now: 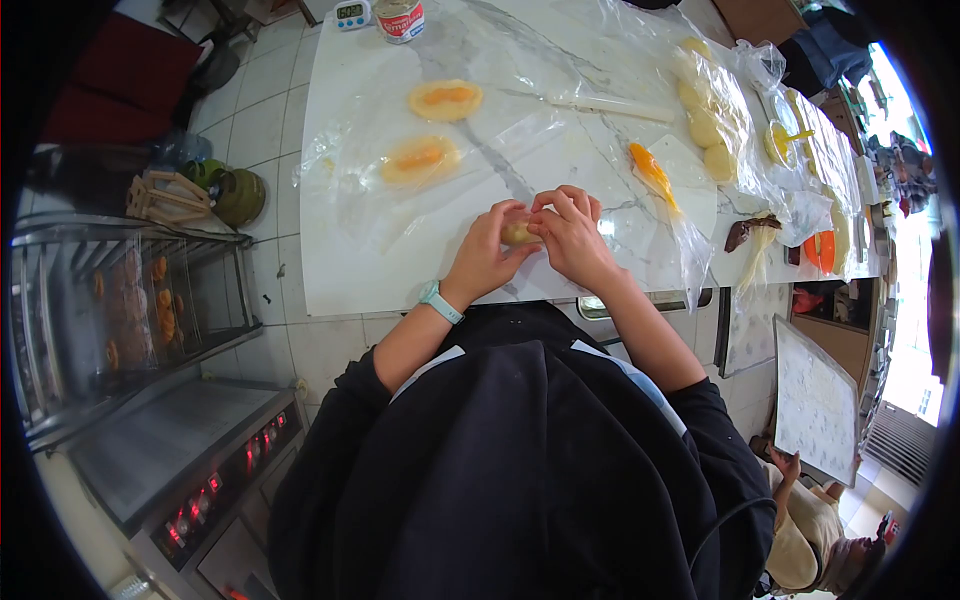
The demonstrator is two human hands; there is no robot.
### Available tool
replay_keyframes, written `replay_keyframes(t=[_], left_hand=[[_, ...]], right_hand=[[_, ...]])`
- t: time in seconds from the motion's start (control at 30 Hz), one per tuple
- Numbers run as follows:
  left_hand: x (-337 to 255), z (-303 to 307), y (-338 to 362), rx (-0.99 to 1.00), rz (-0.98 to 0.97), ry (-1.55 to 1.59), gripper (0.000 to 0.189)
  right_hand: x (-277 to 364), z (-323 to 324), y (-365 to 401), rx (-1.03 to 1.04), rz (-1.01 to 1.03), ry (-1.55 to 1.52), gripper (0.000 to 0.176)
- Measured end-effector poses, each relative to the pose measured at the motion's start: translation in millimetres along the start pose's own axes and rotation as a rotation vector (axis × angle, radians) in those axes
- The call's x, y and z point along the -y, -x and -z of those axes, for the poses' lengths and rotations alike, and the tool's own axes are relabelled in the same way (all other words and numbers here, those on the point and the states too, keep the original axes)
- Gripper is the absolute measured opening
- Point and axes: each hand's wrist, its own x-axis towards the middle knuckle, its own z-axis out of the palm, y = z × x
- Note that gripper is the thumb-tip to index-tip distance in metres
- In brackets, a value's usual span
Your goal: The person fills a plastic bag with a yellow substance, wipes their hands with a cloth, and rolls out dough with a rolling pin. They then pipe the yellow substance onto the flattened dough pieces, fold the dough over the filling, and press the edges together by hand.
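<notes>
Near the front edge of the marble table, my left hand (488,250) and my right hand (575,235) are closed around a small piece of dough (518,233), which shows between the fingers. Further back on the left lie two flat dough ovals, one (446,100) behind the other (420,161), each with an orange filling along its middle. To the right of my hands is a clear piping bag (652,172) with orange filling. A pale rolling pin (615,107) lies behind my hands.
Dough balls (704,110) sit under plastic at the back right. A can (400,20) and a timer (352,14) stand at the back left. Beyond the table are a rack (140,310) on the left and a person holding a tray (815,400) at the right.
</notes>
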Motion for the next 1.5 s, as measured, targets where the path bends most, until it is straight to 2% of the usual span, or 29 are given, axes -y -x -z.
replay_keyframes(t=[0.13,0.2,0.23,0.27,0.3,0.33,0.37,0.43,0.47,0.53,0.57,0.6,0.63,0.73,0.8,0.93,1.0,1.07,1.17,1.23,1.27,1.33,1.37,1.43,1.47,1.5], left_hand=[[2,0,1,0.062,0.075,0.017,0.054],[2,0,1,0.062,0.061,0.019,0.051],[2,0,1,0.063,0.049,0.021,0.048],[4,0,2,0.065,0.049,0.021,0.048],[6,-1,1,0.068,-0.054,-0.028,0.042],[6,-1,0,0.071,-0.155,-0.076,0.036],[5,-1,1,0.071,-0.153,-0.076,0.036],[2,-1,0,0.029,-0.082,-0.017,0.024],[4,0,0,0.027,-0.082,-0.017,0.024],[5,1,0,0.059,-0.142,-0.122,0.033],[5,0,1,0.062,-0.143,-0.119,0.033],[4,-1,2,0.043,-0.054,-0.062,0.041],[2,-2,2,0.023,0.035,-0.006,0.049],[-2,-3,0,-0.019,0.021,0.081,0.058],[1,-3,0,-0.023,0.025,0.093,0.058],[2,-2,2,0.030,0.063,0.033,0.061],[2,-1,2,0.026,0.095,0.060,0.061],[3,-2,3,0.024,0.130,0.086,0.062],[4,-3,4,-0.009,0.092,0.027,0.064],[4,-1,3,-0.031,-0.021,-0.097,0.068],[5,-1,3,-0.030,-0.022,-0.098,0.068],[4,-1,3,0.008,0.100,0.049,0.066],[1,1,2,0.011,0.101,0.050,0.066],[-4,6,0,0.046,0.046,-0.111,0.055],[0,4,1,0.046,0.045,-0.111,0.055],[7,0,2,0.036,-0.051,-0.152,0.048]], right_hand=[[-6,-2,-4,-0.032,-0.115,-0.064,0.007],[-16,-9,-8,-0.094,-0.313,-0.196,0.009],[-17,-8,-9,-0.095,-0.315,-0.196,0.009],[-18,-4,-11,-0.070,-0.412,-0.237,0.009],[-20,-1,-13,-0.045,-0.508,-0.278,0.009],[-27,-2,-13,-0.045,-0.508,-0.278,0.009],[-36,-5,-10,-0.021,-0.497,-0.328,0.011],[-36,-3,-7,0.003,-0.484,-0.377,0.012],[-24,5,-5,-0.012,-0.426,-0.264,0.013],[-13,8,0,-0.028,-0.370,-0.149,0.014],[-10,7,2,-0.055,-0.250,-0.078,0.014],[-8,7,3,-0.081,-0.130,-0.007,0.014],[-7,6,2,-0.083,-0.132,-0.005,0.014],[-5,2,-2,-0.064,-0.026,0.035,0.009],[-3,1,-4,0.053,0.033,0.159,0.009],[0,-1,-6,0.075,-0.054,0.128,0.009],[5,0,-7,-0.023,-0.102,0.046,0.010],[7,-2,-6,-0.024,-0.083,0.030,0.009],[4,0,-6,0.017,-0.030,0.055,0.009],[1,-1,-7,0.061,0.004,0.095,0.009],[-1,-3,-8,0.073,-0.051,0.052,0.010],[-7,-8,-10,0.084,-0.106,0.009,0.011],[-10,-10,-12,0.011,-0.171,-0.020,0.012],[-14,-9,-14,-0.061,-0.240,-0.047,0.013],[-14,-6,-16,-0.041,-0.372,-0.099,0.014],[-16,-4,-17,-0.021,-0.500,-0.152,0.016]])
